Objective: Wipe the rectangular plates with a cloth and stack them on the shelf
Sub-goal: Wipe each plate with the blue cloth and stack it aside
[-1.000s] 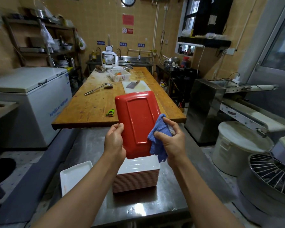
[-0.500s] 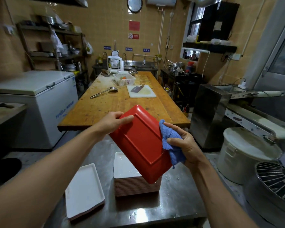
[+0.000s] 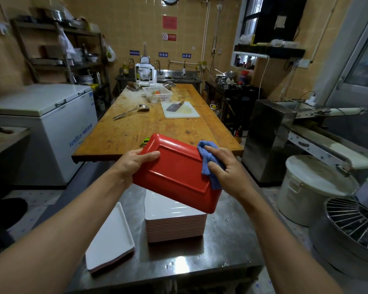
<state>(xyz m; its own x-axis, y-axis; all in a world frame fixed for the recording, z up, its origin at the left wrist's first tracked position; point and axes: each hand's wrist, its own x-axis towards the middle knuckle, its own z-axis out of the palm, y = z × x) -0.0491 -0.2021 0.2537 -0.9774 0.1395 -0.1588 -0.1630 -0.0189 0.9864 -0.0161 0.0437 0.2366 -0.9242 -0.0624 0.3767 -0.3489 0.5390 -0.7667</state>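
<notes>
One single white plate [image 3: 110, 240] lay nearest on the steel counter [image 3: 221, 251], at its left side, lying apart from the rest. Just right of it stood one stack of plates [image 3: 175, 227], white on top with pinkish edges; the layers were too thin to count surely. Above that stack one red plate [image 3: 176, 172] was held in the air, underside up and tilted, its lower right corner hiding part of the stack's top.

Two hands held it. The left hand [image 3: 136, 161] gripped the plate's left short edge, thumb lying on the underside and fingers curled beneath. The right hand [image 3: 225, 166] pressed one blue cloth [image 3: 210, 164] against the plate's right edge, its fingers bent round the cloth.

Beyond the steel counter ran one long wooden counter [image 3: 136, 132]. A small green object showed at its near edge, mostly hidden behind the red plate. Farther along lay one ladle [image 3: 132, 111], one white cutting board [image 3: 180, 111] with one cleaver [image 3: 174, 106] on it, and one white basket [image 3: 157, 94]. To the left stood one white chest freezer [image 3: 51, 124]. To the right stood one lidded white bucket [image 3: 310, 187] and a wire-guarded machine bowl [image 3: 352, 225]. Against the far left wall stood a metal shelf [image 3: 58, 60] loaded with kitchenware, too blurred to count.
</notes>
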